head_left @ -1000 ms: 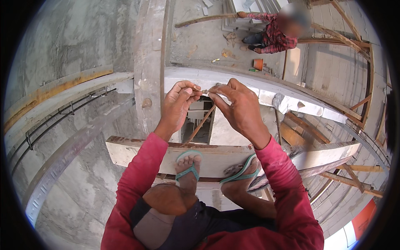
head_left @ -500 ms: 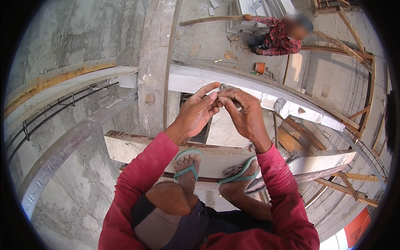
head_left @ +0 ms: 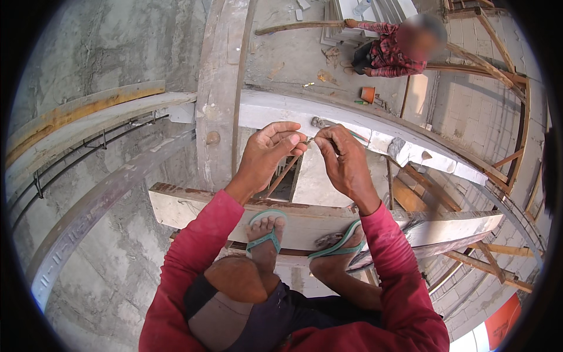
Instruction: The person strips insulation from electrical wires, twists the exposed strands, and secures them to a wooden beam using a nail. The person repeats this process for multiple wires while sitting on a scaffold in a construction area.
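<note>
My left hand (head_left: 271,154) and my right hand (head_left: 345,161) face each other above the white beam (head_left: 281,108). Both pinch at a small, thin, strand-like piece (head_left: 310,141) that spans the short gap between the fingertips. It is too small to tell its kind. Just beyond the fingers, a grey metal lump (head_left: 318,122) rests on the beam, with a thin greenish-red line (head_left: 359,136) to its right. Under the left hand a slim brown stick (head_left: 282,177) slants down through an opening.
My sandalled feet stand by a wooden plank (head_left: 305,218). Left of my hands rises a concrete post (head_left: 214,117). A grey chunk (head_left: 396,145) sits on the beam. Below, a person in a checked shirt (head_left: 394,56) holds a long wooden pole (head_left: 299,27) near an orange bucket (head_left: 368,94).
My hands have drawn slightly apart and a little lower, exposing the strand-like piece, the grey lump and the brown stick. The other person has shifted slightly to the right.
</note>
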